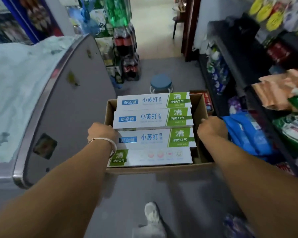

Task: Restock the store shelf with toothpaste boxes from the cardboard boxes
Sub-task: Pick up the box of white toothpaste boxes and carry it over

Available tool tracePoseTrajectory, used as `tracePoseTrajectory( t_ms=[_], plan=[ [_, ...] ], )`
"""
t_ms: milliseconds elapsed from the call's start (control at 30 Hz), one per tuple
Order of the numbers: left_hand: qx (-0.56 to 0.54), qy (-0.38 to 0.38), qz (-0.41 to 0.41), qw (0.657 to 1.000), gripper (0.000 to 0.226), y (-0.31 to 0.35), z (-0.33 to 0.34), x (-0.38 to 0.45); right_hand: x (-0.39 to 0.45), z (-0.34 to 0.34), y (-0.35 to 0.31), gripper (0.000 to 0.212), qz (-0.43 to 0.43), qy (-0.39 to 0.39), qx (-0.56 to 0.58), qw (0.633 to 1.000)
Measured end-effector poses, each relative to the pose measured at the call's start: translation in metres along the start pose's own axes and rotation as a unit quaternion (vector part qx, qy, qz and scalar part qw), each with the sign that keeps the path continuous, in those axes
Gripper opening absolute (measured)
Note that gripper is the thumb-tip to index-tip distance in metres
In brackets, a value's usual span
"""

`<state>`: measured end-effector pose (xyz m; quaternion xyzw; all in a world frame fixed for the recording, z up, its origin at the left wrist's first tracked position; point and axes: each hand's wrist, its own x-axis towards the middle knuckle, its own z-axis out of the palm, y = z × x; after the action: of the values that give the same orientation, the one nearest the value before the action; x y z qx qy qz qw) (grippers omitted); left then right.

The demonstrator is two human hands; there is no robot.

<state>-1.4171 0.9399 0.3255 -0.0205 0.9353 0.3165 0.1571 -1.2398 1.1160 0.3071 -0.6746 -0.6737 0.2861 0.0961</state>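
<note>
cardboard box [199, 107] – frame centre | left hand [101, 132], right hand [212, 127] – each clamped on a side wall | toothpaste boxes [153, 118] stacked inside

Small grocery shop, narrow aisle. On the right, dark shelves [234, 54] crammed with packaged goods [292, 133]; on the left, a chest freezer [62, 93]; ahead, shrink-wrapped soda bottles [127, 48] stacked on the floor beside a small blue stool [160, 83].
</note>
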Motion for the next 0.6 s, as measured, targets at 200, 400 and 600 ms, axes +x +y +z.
tracePoseTrajectory(
  t_ms=[200, 400, 600],
  plan=[
    [0.026, -0.021, 0.031, 0.999, 0.031, 0.12, 0.067, 0.114, 0.128, 0.02, -0.068, 0.034, 0.016, 0.023, 0.002, 1.0],
    [0.062, -0.045, 0.077, 0.994, 0.035, 0.247, 0.135, 0.202, 0.252, 0.028, -0.128, 0.034, 0.057, 0.044, 0.006, 0.997],
    [0.079, -0.067, 0.089, 0.991, 0.035, 0.362, 0.206, 0.282, 0.385, 0.032, -0.191, 0.033, 0.076, 0.047, 0.026, 0.996]
  ],
)
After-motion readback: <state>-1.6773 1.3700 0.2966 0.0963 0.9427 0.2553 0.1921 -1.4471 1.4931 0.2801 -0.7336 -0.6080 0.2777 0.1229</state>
